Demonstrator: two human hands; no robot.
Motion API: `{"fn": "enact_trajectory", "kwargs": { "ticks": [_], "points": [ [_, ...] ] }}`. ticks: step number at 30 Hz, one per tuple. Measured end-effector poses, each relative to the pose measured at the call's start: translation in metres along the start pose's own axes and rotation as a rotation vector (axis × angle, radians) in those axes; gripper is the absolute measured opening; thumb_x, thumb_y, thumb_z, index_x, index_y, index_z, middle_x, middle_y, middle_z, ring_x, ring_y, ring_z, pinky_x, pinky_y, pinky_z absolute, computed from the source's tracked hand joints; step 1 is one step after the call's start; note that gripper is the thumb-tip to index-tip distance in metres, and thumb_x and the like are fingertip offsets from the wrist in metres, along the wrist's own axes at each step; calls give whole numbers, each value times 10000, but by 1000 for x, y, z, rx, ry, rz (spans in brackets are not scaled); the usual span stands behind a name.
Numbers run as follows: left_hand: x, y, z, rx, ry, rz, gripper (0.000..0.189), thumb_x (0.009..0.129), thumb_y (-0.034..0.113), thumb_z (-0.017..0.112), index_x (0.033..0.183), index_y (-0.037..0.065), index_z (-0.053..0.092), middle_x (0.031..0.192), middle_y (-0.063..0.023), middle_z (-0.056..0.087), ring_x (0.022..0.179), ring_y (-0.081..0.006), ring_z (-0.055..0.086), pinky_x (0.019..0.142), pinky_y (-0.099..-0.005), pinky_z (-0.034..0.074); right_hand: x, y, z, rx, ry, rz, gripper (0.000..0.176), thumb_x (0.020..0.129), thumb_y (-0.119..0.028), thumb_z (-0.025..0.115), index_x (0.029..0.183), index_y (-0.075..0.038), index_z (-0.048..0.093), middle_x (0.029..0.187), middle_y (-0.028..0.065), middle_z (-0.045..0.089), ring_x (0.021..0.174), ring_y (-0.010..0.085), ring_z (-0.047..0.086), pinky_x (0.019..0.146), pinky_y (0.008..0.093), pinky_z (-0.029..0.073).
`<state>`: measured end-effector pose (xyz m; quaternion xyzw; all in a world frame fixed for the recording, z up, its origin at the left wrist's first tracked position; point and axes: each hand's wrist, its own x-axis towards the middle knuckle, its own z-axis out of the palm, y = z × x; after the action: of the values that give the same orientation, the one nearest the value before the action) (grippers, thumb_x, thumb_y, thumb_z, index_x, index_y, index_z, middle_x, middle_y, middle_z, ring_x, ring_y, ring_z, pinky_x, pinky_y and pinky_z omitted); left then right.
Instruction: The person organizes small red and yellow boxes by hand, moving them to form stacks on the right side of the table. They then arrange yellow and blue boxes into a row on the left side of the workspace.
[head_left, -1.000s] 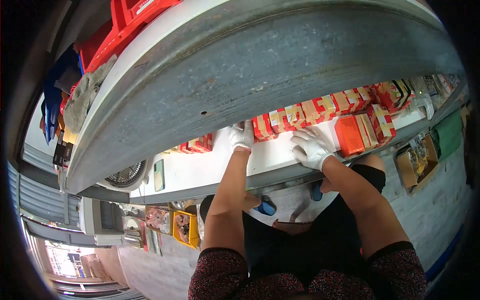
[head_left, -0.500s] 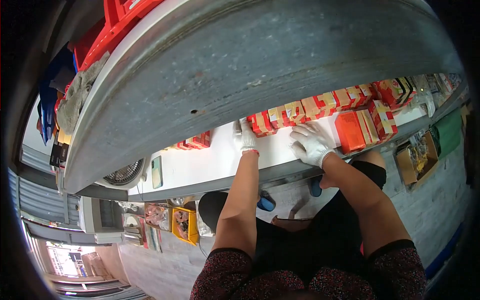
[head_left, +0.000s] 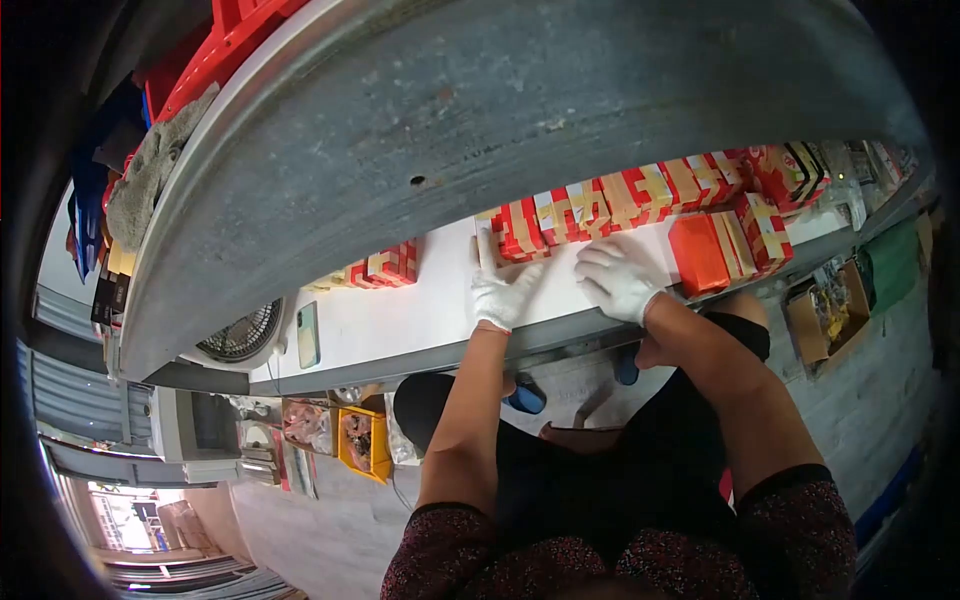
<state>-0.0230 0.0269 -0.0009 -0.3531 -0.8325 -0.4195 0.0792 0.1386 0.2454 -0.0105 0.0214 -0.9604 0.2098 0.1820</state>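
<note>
A row of small red boxes with tan tape (head_left: 590, 212) runs along the white tabletop (head_left: 440, 300), partly hidden by the grey shelf edge above. At the row's left end, my left hand (head_left: 503, 297) in a white glove has its fingers spread, one lying along the end box's side and the thumb stretched in front of it. My right hand (head_left: 618, 285), also gloved, rests on the tabletop in front of the row, fingers outstretched and holding nothing. Just right of it stands a group of red boxes, the nearest an orange-red box (head_left: 698, 255).
Overhead, a grey metal shelf (head_left: 400, 150) blocks much of the table's back. More red boxes (head_left: 388, 266), a phone (head_left: 308, 335) and a fan (head_left: 240, 333) sit at left. Below are a yellow bin (head_left: 378, 445) and, at right, a cardboard box (head_left: 830, 315).
My left hand has drawn back toward the table's front edge and spread its fingers and thumb. My right hand has shifted slightly left. The view has tilted a little.
</note>
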Motion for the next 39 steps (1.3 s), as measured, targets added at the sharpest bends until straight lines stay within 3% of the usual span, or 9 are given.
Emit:
{"fn": "enact_trajectory", "kwargs": {
  "ticks": [3,12,15,20,24,28,32,36,39],
  "points": [
    [14,-21,25,-203,1,-127,920,955,383,855,1679,22,414,1766,-234,287,1195,-217,702,1005,-338,586,11,2,23,129,104,-74,246,1004,-227,682,1197,-88,740,1294,125,700,1279,370,605,1119,507,468],
    [19,-35,27,-101,-74,-308,749,952,428,862,1551,49,619,1757,-193,323,1000,-163,725,894,-348,601,51,4,77,200,255,-124,201,949,-140,685,1123,-80,765,1116,126,727,1113,374,641,1026,506,500],
    [16,-48,38,-108,45,-143,758,954,438,859,1561,60,611,1758,-192,312,1034,-174,729,916,-342,601,52,-2,80,126,267,-49,308,887,-85,694,1184,-105,776,1136,115,739,1125,373,658,1038,499,502],
    [16,-30,36,-198,82,-184,760,962,440,852,1559,41,605,1761,-192,295,1068,-201,731,945,-347,598,55,-3,93,111,249,34,317,867,-87,704,1172,-109,784,1103,117,736,1103,373,664,1034,504,503],
    [21,-15,37,-356,180,-215,744,917,546,845,1467,66,700,1717,-272,370,1127,-321,762,985,-374,598,59,-10,87,31,282,51,282,876,-126,707,1147,-107,781,1102,113,727,1118,357,646,997,497,532],
    [25,-8,32,-199,142,-288,746,934,558,823,1488,78,684,1735,-284,331,1135,-350,762,1009,-397,598,58,-24,78,11,276,123,268,881,-138,703,1135,-111,782,1090,109,721,1128,351,644,1001,495,538],
    [23,-6,24,-229,26,-385,721,979,470,823,1530,44,635,1759,-230,291,1355,-291,643,1084,-390,548,55,-14,88,5,227,131,302,878,-138,707,1170,-105,778,1120,112,725,1129,369,640,1003,499,545],
    [27,5,6,-143,31,-290,740,981,439,823,1533,-5,609,1747,-246,331,1451,-329,567,1160,-412,492,58,1,95,82,347,21,276,880,-173,736,1139,-82,771,1145,116,731,1118,382,660,991,489,558],
    [22,-21,-8,-94,-121,-188,782,983,432,811,1590,14,548,1709,-250,407,1532,-333,479,1251,-416,400,34,-22,53,178,213,-31,288,918,-211,748,1166,-65,748,1240,153,710,1235,413,636,1072,505,531]
  ]
}}
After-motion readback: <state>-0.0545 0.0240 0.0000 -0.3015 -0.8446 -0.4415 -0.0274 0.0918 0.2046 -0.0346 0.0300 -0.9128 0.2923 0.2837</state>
